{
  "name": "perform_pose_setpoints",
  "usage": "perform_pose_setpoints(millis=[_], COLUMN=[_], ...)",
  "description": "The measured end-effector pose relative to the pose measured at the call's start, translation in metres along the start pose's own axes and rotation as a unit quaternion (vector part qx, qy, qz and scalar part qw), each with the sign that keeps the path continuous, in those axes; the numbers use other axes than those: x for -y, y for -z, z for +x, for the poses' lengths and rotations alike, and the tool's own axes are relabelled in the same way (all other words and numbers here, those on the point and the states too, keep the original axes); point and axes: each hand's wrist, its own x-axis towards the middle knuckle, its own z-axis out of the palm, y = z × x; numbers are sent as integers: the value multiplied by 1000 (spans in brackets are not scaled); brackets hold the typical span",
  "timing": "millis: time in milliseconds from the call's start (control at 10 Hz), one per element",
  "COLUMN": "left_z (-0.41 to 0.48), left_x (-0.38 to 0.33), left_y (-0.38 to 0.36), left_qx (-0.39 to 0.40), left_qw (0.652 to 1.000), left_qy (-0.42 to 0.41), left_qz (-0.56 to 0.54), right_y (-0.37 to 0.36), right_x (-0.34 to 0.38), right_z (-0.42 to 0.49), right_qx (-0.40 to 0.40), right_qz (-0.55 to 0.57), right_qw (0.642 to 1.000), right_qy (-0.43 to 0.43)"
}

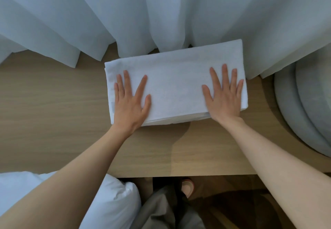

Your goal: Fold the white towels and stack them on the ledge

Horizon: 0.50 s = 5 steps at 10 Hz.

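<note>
A folded white towel [176,83] lies as a thick rectangle on the wooden ledge [53,103], its far edge against the curtain. Several layers show along its near edge. My left hand [131,101] lies flat on the towel's left part, fingers straight and spread. My right hand [223,94] presses flat on the right part, fingers straight too. Both palms overlap the near edge of the towel.
Pale sheer curtains [125,13] hang along the back of the ledge. A grey round cushion [304,107] sits at the right end. White bedding [114,202] is at the lower left, below the ledge's front edge. The floor and a slippered foot [188,186] show below.
</note>
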Motion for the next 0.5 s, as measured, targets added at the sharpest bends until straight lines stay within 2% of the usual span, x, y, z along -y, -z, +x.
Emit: perform_pose_setpoints(millis=[100,200,300,400,500], left_z=[3,8,3,-4,-11], left_x=[-2,-7,-19,-41,-60], left_y=[4,18,38,65,93], left_qx=[18,70,163,169,120], left_qw=[1000,997,986,985,990], left_qy=[6,26,47,-9,-55], left_qz=[3,1,-6,38,52], right_y=[5,18,42,78,113], right_x=[2,3,2,7,9], right_z=[3,8,1,-20,-44], right_qx=[30,72,124,131,76], right_qz=[1,3,52,149,237], right_qw=[1000,997,991,980,968], right_qy=[-6,8,22,17,-13])
